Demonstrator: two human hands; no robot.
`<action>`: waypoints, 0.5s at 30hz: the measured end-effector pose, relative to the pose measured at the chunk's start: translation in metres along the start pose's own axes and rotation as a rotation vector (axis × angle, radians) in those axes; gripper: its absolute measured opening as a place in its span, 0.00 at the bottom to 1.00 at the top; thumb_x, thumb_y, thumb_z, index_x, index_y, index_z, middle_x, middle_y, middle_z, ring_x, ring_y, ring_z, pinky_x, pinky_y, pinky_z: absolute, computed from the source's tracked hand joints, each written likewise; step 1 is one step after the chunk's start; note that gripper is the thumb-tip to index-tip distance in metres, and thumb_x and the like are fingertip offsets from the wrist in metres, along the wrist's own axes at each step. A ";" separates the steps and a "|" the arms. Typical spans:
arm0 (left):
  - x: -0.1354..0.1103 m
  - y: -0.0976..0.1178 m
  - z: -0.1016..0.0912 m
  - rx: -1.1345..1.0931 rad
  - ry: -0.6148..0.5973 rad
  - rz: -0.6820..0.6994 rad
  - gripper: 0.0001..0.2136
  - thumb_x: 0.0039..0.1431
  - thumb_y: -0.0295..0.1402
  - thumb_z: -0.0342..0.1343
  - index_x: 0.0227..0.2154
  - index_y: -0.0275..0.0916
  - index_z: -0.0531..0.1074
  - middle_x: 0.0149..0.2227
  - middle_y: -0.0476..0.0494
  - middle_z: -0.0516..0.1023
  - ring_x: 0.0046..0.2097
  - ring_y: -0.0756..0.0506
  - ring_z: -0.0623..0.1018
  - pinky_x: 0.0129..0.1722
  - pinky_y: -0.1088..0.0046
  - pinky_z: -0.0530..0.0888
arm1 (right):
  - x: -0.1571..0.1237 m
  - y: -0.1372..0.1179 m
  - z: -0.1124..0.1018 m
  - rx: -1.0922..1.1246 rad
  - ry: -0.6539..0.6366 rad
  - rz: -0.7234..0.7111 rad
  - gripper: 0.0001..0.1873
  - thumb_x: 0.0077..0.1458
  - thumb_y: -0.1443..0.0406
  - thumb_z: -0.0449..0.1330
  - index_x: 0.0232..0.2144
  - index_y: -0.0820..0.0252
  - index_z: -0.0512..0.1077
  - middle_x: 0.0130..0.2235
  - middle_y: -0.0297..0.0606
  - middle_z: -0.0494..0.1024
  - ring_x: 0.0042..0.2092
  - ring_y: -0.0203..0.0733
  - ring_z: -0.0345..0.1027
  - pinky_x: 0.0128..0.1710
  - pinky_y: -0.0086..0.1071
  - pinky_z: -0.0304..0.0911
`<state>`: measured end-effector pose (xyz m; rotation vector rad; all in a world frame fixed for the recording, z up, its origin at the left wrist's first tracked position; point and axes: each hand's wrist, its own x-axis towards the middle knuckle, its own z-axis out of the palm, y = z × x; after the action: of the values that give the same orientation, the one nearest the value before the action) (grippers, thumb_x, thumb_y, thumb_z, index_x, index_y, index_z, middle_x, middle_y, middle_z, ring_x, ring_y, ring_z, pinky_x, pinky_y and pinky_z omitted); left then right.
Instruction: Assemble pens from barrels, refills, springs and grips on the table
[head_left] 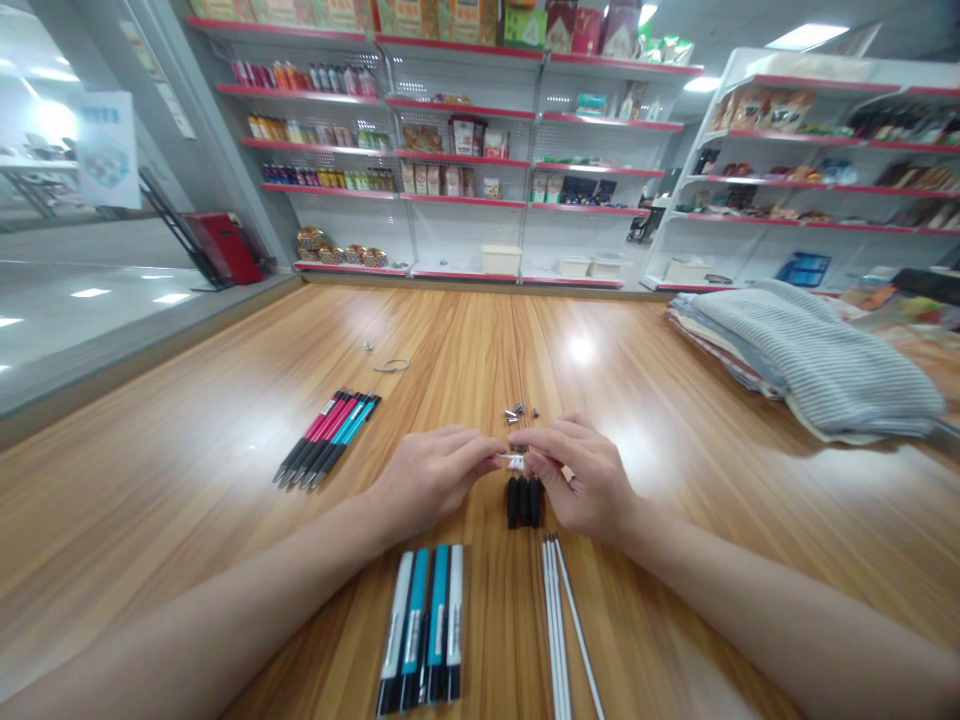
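My left hand (431, 470) and my right hand (581, 475) meet over the middle of the wooden table (225, 480), fingers pinched together on a small whitish pen part (514, 460) held between them. Just beneath it lie a few black pen grips (523, 500). Small metal tips (517, 411) sit a little beyond the hands. Near me lie several blue and white pen barrels (424, 628) and thin white refills (559, 620). A row of assembled red and blue pens (330, 436) lies to the left.
Folded striped cloths (810, 355) are piled at the right of the table. A small ring and a band (391, 365) lie farther back. Store shelves with goods (465, 150) line the back wall, and a red box (223, 247) stands on the floor at left.
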<state>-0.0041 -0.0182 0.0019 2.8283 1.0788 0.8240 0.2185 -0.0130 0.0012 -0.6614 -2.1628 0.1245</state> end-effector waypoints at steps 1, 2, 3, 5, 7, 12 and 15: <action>0.000 0.001 0.000 0.020 -0.008 0.001 0.10 0.65 0.34 0.46 0.43 0.39 0.70 0.35 0.45 0.77 0.36 0.48 0.75 0.35 0.74 0.65 | 0.000 0.000 0.001 -0.007 -0.008 -0.001 0.14 0.59 0.70 0.54 0.47 0.57 0.69 0.31 0.35 0.76 0.31 0.37 0.66 0.39 0.36 0.58; 0.001 0.002 -0.001 0.043 -0.021 0.001 0.09 0.66 0.34 0.46 0.42 0.39 0.70 0.34 0.45 0.77 0.35 0.49 0.74 0.33 0.75 0.65 | 0.000 0.000 0.001 -0.012 -0.015 -0.003 0.14 0.59 0.70 0.54 0.48 0.57 0.69 0.31 0.35 0.76 0.31 0.37 0.66 0.39 0.36 0.58; 0.001 0.002 0.000 0.068 -0.034 0.000 0.09 0.66 0.35 0.46 0.40 0.40 0.70 0.33 0.46 0.77 0.33 0.49 0.74 0.31 0.75 0.64 | 0.000 0.000 0.002 -0.011 -0.021 -0.006 0.15 0.59 0.70 0.54 0.49 0.57 0.69 0.30 0.34 0.76 0.31 0.37 0.66 0.39 0.36 0.58; 0.000 0.002 0.001 0.104 -0.054 -0.007 0.10 0.66 0.36 0.45 0.36 0.40 0.69 0.31 0.48 0.76 0.31 0.50 0.73 0.28 0.75 0.62 | 0.000 0.001 0.003 -0.001 -0.031 -0.010 0.17 0.60 0.70 0.53 0.51 0.57 0.67 0.30 0.34 0.77 0.31 0.37 0.66 0.40 0.36 0.58; 0.000 0.002 0.002 0.116 -0.064 -0.013 0.11 0.66 0.37 0.44 0.33 0.40 0.68 0.30 0.49 0.75 0.30 0.50 0.73 0.27 0.75 0.62 | 0.000 0.002 0.004 0.012 -0.038 -0.003 0.18 0.60 0.70 0.53 0.53 0.58 0.66 0.31 0.34 0.77 0.32 0.37 0.68 0.42 0.37 0.58; -0.001 0.004 0.002 0.114 -0.076 -0.027 0.11 0.67 0.37 0.43 0.32 0.40 0.67 0.29 0.50 0.75 0.29 0.51 0.73 0.27 0.75 0.61 | -0.001 0.001 0.005 0.027 -0.044 0.041 0.18 0.60 0.69 0.52 0.53 0.60 0.65 0.32 0.36 0.77 0.38 0.40 0.70 0.45 0.38 0.59; -0.002 0.006 0.002 0.106 -0.096 -0.056 0.12 0.67 0.37 0.42 0.32 0.40 0.67 0.30 0.50 0.75 0.29 0.51 0.73 0.27 0.76 0.61 | -0.002 0.000 0.001 0.033 0.030 0.086 0.16 0.59 0.69 0.53 0.50 0.60 0.68 0.34 0.37 0.76 0.38 0.40 0.69 0.44 0.37 0.60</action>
<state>-0.0006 -0.0234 0.0006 2.8737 1.2159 0.6388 0.2185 -0.0137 -0.0007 -0.7328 -2.0997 0.1937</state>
